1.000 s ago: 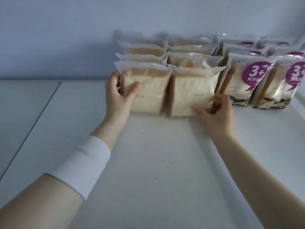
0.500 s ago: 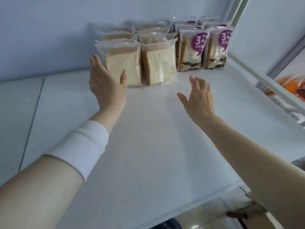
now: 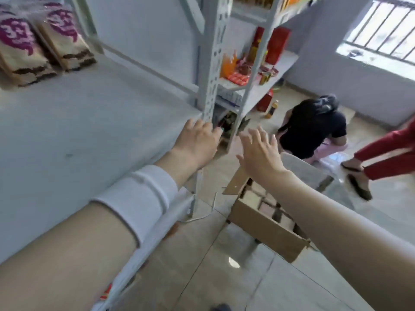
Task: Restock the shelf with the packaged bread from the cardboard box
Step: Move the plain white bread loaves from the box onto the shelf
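Observation:
The white shelf point(image 3: 78, 122) fills the left of the view. Two bread packs with purple labels point(image 3: 45, 41) stand at its far left corner. My left hand point(image 3: 197, 142) hovers over the shelf's right front corner by the perforated post, fingers loosely bent and empty. My right hand point(image 3: 260, 153) is spread flat in the air past the shelf edge, holding nothing. Below it on the floor stands the open cardboard box point(image 3: 258, 218), with packs inside partly hidden by my right forearm.
A grey perforated upright post point(image 3: 213, 63) rises at the shelf corner. A second shelf unit point(image 3: 253, 70) with red and orange goods stands behind. A person in black point(image 3: 312, 126) crouches on the tiled floor. Another person's red-clad legs point(image 3: 386, 153) are at right.
Both hands have left the bread packs and drawn back off the shelf. The view has swung right and down, from the shelf's back row to the floor and the cardboard box.

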